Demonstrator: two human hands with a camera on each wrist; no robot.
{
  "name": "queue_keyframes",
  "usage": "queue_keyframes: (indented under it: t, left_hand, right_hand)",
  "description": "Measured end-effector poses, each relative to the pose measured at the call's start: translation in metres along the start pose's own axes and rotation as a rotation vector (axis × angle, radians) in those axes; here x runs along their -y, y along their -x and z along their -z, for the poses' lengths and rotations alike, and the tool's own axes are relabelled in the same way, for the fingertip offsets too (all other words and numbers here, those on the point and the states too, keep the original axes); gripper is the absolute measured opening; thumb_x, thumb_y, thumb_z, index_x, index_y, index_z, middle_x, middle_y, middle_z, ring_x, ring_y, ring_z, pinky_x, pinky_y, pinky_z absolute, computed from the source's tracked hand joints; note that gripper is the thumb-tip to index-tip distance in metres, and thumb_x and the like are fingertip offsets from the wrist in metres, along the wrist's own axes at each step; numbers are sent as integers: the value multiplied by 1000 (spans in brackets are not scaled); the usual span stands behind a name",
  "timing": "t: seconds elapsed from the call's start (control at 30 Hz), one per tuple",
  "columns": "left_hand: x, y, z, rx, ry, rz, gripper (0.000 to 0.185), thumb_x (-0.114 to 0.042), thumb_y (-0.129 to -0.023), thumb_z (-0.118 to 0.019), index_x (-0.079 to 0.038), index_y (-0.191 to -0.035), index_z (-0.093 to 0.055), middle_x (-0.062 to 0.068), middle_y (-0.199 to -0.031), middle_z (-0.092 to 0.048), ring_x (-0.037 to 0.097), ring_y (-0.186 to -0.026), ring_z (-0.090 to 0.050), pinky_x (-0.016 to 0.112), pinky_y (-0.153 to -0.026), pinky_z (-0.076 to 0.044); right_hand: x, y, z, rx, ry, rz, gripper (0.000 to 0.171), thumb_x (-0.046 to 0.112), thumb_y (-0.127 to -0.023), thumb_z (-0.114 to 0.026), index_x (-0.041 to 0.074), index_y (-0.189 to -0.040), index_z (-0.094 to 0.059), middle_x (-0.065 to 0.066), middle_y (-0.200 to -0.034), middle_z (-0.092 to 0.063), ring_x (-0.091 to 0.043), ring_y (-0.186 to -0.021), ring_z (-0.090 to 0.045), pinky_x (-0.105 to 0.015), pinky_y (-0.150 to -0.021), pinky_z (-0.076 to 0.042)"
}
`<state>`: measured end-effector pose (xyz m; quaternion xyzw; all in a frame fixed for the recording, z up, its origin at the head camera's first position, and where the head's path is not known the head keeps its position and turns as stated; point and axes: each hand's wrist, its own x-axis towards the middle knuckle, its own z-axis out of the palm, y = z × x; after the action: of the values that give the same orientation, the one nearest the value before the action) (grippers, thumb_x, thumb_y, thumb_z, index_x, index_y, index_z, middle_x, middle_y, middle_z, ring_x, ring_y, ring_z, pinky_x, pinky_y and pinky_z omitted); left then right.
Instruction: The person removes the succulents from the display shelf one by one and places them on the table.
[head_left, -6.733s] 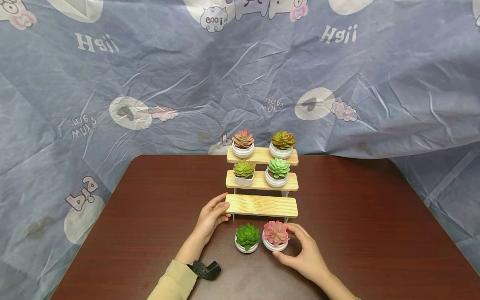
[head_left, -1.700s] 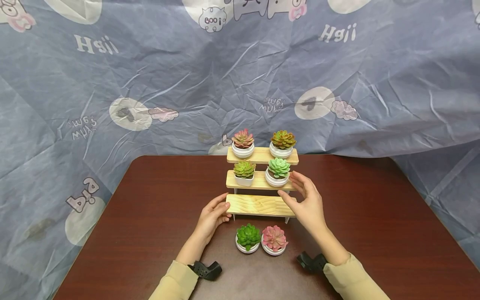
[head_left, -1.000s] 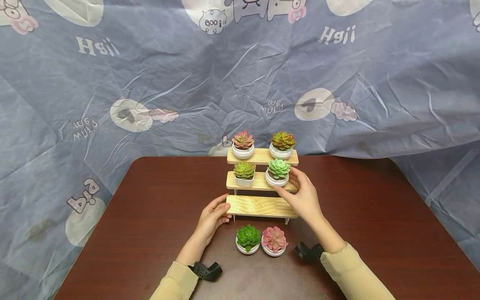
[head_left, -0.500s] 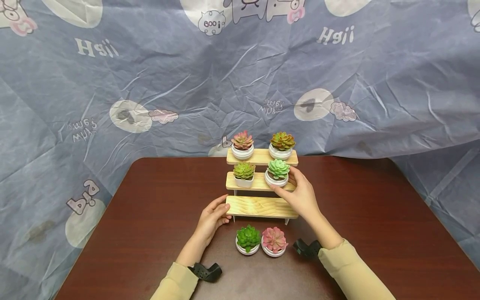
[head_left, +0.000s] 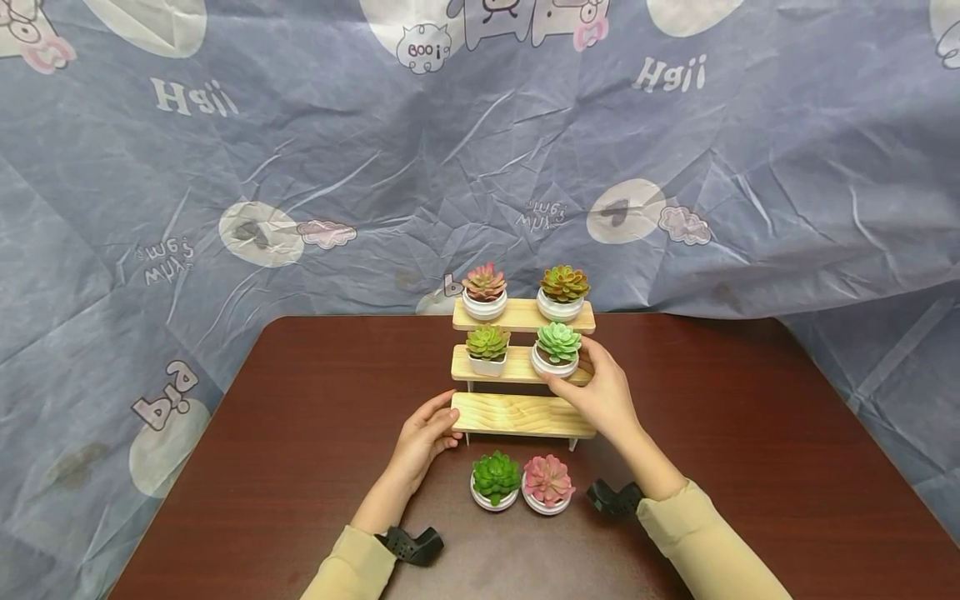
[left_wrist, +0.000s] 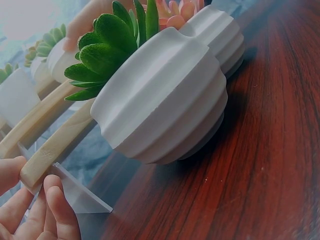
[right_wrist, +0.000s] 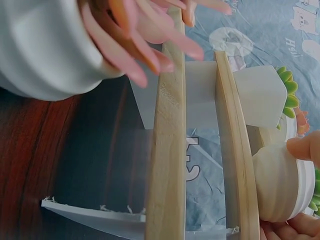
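Note:
A three-tier wooden plant stand [head_left: 517, 414] stands on the table. My left hand [head_left: 420, 435] pinches the left end of its lowest tier, thumb above and fingers below, as the left wrist view also shows. On the middle tier's right side, a mint-green potted succulent [head_left: 557, 342] is gripped round its white pot by my right hand [head_left: 606, 396]. Its pot base [right_wrist: 275, 187] is right at the tier's board in the right wrist view. Beside it sits a yellow-green succulent [head_left: 488, 343] in a square white pot.
On the top tier stand a pink-tinged succulent [head_left: 484, 287] and a brownish-orange one [head_left: 564, 287]. In front of the stand, a dark green succulent [head_left: 496, 477] and a pink one [head_left: 547, 482] sit side by side on the table [head_left: 322, 392]. Printed cloth [head_left: 450, 150] hangs behind.
My right hand has left the pink succulent, now on the table, and moved up to the mint-green one, taking hold of its pot and shifting it slightly right. The left hand stays put.

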<state>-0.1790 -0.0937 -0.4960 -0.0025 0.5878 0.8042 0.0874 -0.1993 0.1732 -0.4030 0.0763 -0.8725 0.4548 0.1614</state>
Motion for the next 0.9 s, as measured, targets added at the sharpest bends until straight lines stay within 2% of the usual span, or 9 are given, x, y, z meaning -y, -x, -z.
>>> queue_keyframes:
  t: [0.43,0.67,0.9]
  left_hand:
    - [0,0,1,13,-9,-15,51,-16,-92,-62,-5,-139,-44,2,-94,-61,13,-71,-60,22,-63,-51]
    - [0,-1,1,6,-13,-8,50,-17,-92,-62,-5,-138,-45,3,-94,-61,13,-72,-59,23,-63,-50]
    - [1,-1,1,0,-7,-3,49,-15,-92,-62,-6,-137,-47,4,-94,-61,14,-72,-59,23,-63,-50]
  right_hand:
    - [-3,11,8,-29,-53,31,65,14,-70,-83,2,-126,-52,-13,-120,-57,-25,-105,-58,-40,-87,-48]
    - [-6,20,15,-40,-59,58,65,11,-69,-82,1,-126,-52,-13,-120,-56,-26,-106,-57,-42,-90,-46]
    - [-9,29,19,-46,-45,65,64,11,-69,-83,1,-125,-52,-13,-120,-56,-26,-106,-57,-38,-90,-46]
